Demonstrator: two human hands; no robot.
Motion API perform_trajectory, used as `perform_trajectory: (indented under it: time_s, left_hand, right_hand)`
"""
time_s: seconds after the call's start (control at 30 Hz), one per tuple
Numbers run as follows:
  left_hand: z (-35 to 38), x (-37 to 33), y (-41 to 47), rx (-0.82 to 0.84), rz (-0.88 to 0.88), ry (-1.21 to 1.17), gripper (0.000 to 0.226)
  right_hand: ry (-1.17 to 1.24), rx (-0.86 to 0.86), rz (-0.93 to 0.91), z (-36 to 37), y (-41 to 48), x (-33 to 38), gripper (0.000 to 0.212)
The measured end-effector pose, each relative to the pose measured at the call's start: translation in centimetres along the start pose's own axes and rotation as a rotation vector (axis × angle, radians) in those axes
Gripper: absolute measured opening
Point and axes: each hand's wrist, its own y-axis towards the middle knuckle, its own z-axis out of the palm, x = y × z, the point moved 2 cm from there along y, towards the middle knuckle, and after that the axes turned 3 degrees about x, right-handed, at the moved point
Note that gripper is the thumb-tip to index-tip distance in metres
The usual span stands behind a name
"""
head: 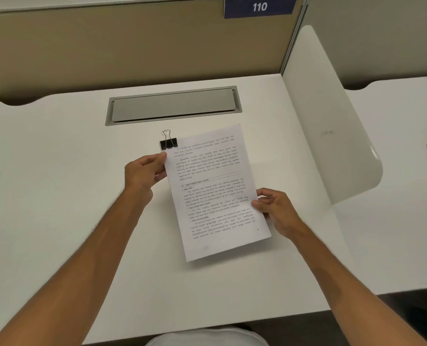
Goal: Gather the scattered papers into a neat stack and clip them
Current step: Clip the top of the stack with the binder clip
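You hold the stack of papers (215,193) over the white tabletop (57,183), just in front of the grey cable hatch (173,106). Your left hand (145,173) pinches the stack's left edge near the hatch; your right hand (274,208) grips its right edge, farther from the hatch. A black binder clip (168,143) bites the corner nearest the hatch.

Paper stack (215,193) sat mid-desk (57,196), tilted. Binder clip (168,143) on stack's far-left corner. Cable-tray cover (173,104) behind stack, toward desk's far edge. Divider panel (332,121) stood along desk's right edge.
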Motion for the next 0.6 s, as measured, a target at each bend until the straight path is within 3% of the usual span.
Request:
perform_trajectory:
  time_s: [0.23, 0.43, 0.6]
  left_hand:
    - [1.6, 5.8, -2.0, 0.322, -0.167, 0.236, 0.016]
    - [6.6, 6.6, -1.4, 0.259, -0.125, 0.222, 0.015]
    - [12.4, 5.6, 0.4, 0.237, -0.068, 0.234, 0.014]
  right_hand:
    - [0.026, -0.099, 0.006, -3.5, -0.3, 1.0, 0.019]
    - [-0.054, -0.201, 0.004, -7.3, 0.4, 2.6, 0.019]
    - [-0.277, -0.498, -0.011, -10.2, 2.7, 4.3, 0.012]
